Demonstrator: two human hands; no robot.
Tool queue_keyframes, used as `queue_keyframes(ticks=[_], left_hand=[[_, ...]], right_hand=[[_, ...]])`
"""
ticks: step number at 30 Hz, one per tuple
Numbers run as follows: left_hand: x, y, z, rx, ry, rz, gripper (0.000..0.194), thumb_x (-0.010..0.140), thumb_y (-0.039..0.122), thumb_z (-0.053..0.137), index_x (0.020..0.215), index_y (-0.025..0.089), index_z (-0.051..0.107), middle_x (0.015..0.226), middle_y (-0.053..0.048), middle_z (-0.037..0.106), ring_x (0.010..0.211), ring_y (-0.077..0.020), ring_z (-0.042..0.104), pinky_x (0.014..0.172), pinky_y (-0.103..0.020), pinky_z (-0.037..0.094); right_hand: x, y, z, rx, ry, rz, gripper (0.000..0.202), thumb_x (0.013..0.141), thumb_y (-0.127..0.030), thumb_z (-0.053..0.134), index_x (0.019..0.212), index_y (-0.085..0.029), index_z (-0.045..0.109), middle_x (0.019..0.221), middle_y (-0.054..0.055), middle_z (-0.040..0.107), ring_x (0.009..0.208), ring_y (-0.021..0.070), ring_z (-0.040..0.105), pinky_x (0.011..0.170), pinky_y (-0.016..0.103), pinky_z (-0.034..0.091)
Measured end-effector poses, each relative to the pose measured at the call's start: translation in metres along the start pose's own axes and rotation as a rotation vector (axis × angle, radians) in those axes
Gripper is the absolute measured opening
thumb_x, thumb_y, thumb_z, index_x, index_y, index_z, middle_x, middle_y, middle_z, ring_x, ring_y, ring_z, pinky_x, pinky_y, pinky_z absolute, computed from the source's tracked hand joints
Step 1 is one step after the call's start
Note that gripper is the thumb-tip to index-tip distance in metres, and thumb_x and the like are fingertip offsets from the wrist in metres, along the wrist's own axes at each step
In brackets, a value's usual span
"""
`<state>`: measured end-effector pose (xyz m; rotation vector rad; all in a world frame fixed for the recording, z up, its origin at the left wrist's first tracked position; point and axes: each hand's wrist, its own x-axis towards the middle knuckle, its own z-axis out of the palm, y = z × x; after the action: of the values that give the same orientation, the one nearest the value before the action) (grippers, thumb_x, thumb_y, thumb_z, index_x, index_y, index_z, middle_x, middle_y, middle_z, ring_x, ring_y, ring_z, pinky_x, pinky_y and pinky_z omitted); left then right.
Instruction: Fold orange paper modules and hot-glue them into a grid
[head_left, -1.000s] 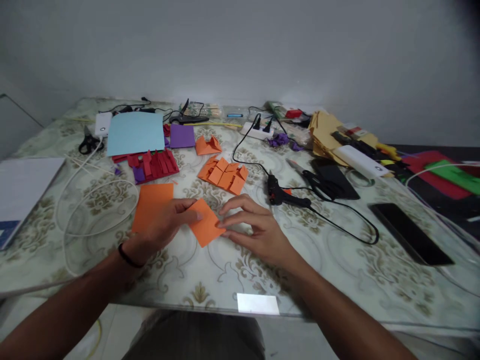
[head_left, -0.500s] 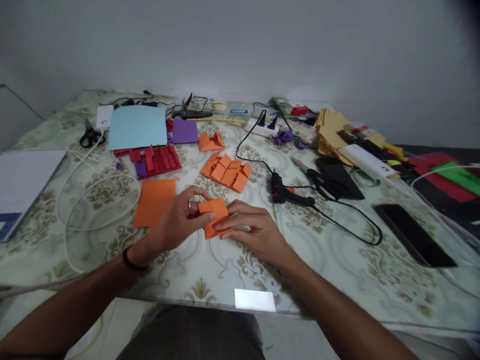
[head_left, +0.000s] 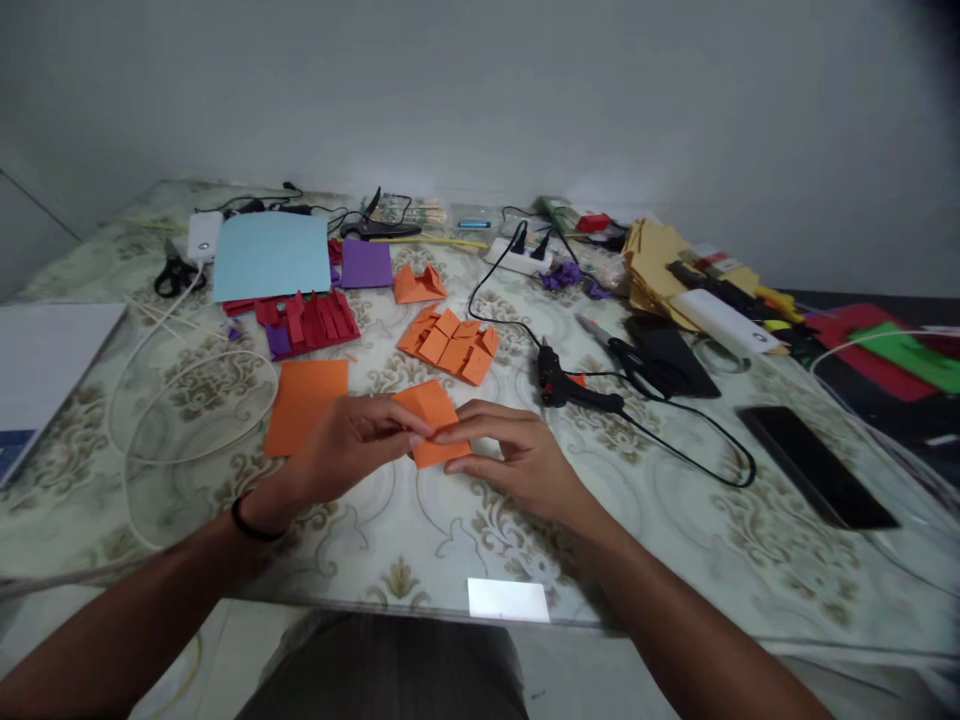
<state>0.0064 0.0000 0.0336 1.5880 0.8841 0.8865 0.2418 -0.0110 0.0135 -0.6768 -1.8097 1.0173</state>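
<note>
A small creased orange paper [head_left: 431, 405] is held between both hands above the table's middle. My left hand [head_left: 352, 440] pinches its left side, a black band round the wrist. From the right, my right hand [head_left: 506, 445] grips the paper's right edge between thumb and fingers. Partly behind my left hand lies a flat orange sheet [head_left: 304, 400]. Beyond the hands sit a folded orange piece with several flaps [head_left: 450, 343] and a smaller folded orange piece [head_left: 420, 284].
A black glue gun [head_left: 574, 385] with its cord and scissors [head_left: 649, 368] lie right of the hands, near a phone [head_left: 817, 465]. Folded red pieces [head_left: 315, 320], a light blue sheet [head_left: 271, 257] and a purple square [head_left: 366, 263] are at the back left. A white cable [head_left: 202, 455] loops at left.
The held orange paper has turned and its upper part shows more spread out. My left fingers have shifted over its middle, nearer my right fingertips. The camera view moved slightly.
</note>
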Motion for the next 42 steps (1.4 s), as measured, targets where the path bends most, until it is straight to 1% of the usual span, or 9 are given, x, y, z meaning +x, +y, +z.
queue_keyframes(ticks=[3, 7, 10, 14, 17, 22, 26, 32, 42], left_hand=[[0.0, 0.0, -0.002, -0.042, -0.049, -0.032, 0.009, 0.085, 0.018, 0.073, 0.083, 0.017, 0.082, 0.077, -0.004, 0.08, 0.068, -0.0137, 0.073, 0.061, -0.019, 0.055], [-0.001, -0.002, -0.003, -0.024, -0.086, -0.038, 0.01, 0.087, 0.015, 0.072, 0.086, 0.016, 0.081, 0.077, -0.004, 0.08, 0.066, -0.0133, 0.073, 0.06, -0.019, 0.054], [-0.002, -0.007, 0.001, -0.066, -0.051, -0.025, 0.005, 0.087, 0.015, 0.074, 0.092, 0.017, 0.075, 0.077, -0.002, 0.078, 0.068, -0.0135, 0.074, 0.061, -0.019, 0.056], [-0.003, -0.009, 0.005, -0.048, 0.005, 0.014, 0.015, 0.091, 0.018, 0.072, 0.105, 0.02, 0.066, 0.071, 0.003, 0.072, 0.07, -0.0126, 0.074, 0.065, -0.019, 0.057], [-0.004, -0.007, 0.004, 0.135, 0.015, 0.05, 0.008, 0.095, 0.025, 0.07, 0.097, 0.018, 0.072, 0.083, -0.002, 0.077, 0.075, -0.0131, 0.074, 0.068, -0.02, 0.058], [-0.005, -0.01, 0.006, 0.172, 0.014, 0.063, 0.025, 0.082, 0.03, 0.087, 0.1, 0.019, 0.075, 0.096, -0.004, 0.081, 0.084, -0.0168, 0.078, 0.079, -0.024, 0.064], [-0.004, -0.012, 0.009, 0.198, 0.061, 0.088, 0.006, 0.09, 0.025, 0.077, 0.089, 0.019, 0.077, 0.086, -0.002, 0.08, 0.078, -0.0133, 0.075, 0.074, -0.021, 0.06], [-0.002, -0.008, 0.011, 0.115, 0.107, 0.035, 0.011, 0.09, 0.024, 0.073, 0.082, 0.017, 0.074, 0.074, 0.0, 0.076, 0.067, -0.0114, 0.068, 0.062, -0.02, 0.053], [-0.003, -0.013, 0.014, 0.205, 0.137, -0.002, 0.019, 0.09, 0.028, 0.072, 0.075, 0.017, 0.069, 0.07, 0.0, 0.073, 0.066, -0.0116, 0.066, 0.062, -0.021, 0.05]], right_hand=[[0.002, -0.003, -0.003, -0.027, -0.055, -0.014, 0.027, 0.087, -0.029, 0.087, 0.113, -0.027, 0.083, 0.098, 0.005, 0.08, 0.088, 0.018, 0.073, 0.081, 0.031, 0.059], [0.002, -0.002, -0.005, 0.012, -0.047, -0.013, 0.012, 0.09, -0.029, 0.084, 0.101, -0.025, 0.085, 0.094, 0.005, 0.079, 0.084, 0.0171, 0.073, 0.078, 0.029, 0.058], [0.002, 0.0, -0.003, -0.027, 0.023, 0.009, 0.009, 0.093, -0.032, 0.081, 0.095, -0.025, 0.085, 0.094, 0.006, 0.078, 0.085, 0.0176, 0.073, 0.08, 0.031, 0.058], [0.004, -0.001, 0.0, -0.085, 0.074, 0.094, 0.02, 0.095, -0.04, 0.078, 0.087, -0.022, 0.082, 0.09, 0.005, 0.078, 0.084, 0.0187, 0.072, 0.081, 0.032, 0.055], [0.005, -0.003, 0.003, -0.064, 0.113, 0.171, 0.028, 0.093, -0.047, 0.078, 0.082, -0.022, 0.079, 0.086, 0.005, 0.077, 0.08, 0.019, 0.071, 0.078, 0.033, 0.053], [0.002, -0.004, 0.01, 0.039, 0.204, 0.338, 0.03, 0.086, -0.049, 0.083, 0.078, -0.021, 0.077, 0.08, 0.004, 0.076, 0.075, 0.018, 0.068, 0.073, 0.031, 0.051], [0.001, -0.004, 0.014, 0.131, 0.262, 0.42, 0.027, 0.079, -0.045, 0.089, 0.08, -0.02, 0.077, 0.078, 0.002, 0.076, 0.072, 0.0164, 0.067, 0.071, 0.03, 0.052], [0.001, -0.006, 0.013, 0.134, 0.264, 0.439, 0.018, 0.085, -0.038, 0.083, 0.082, -0.021, 0.079, 0.077, 0.001, 0.076, 0.071, 0.0149, 0.066, 0.068, 0.027, 0.05], [0.002, -0.008, 0.018, 0.102, 0.265, 0.448, 0.024, 0.082, -0.042, 0.085, 0.076, -0.02, 0.077, 0.076, 0.002, 0.077, 0.07, 0.0157, 0.067, 0.07, 0.03, 0.052]])
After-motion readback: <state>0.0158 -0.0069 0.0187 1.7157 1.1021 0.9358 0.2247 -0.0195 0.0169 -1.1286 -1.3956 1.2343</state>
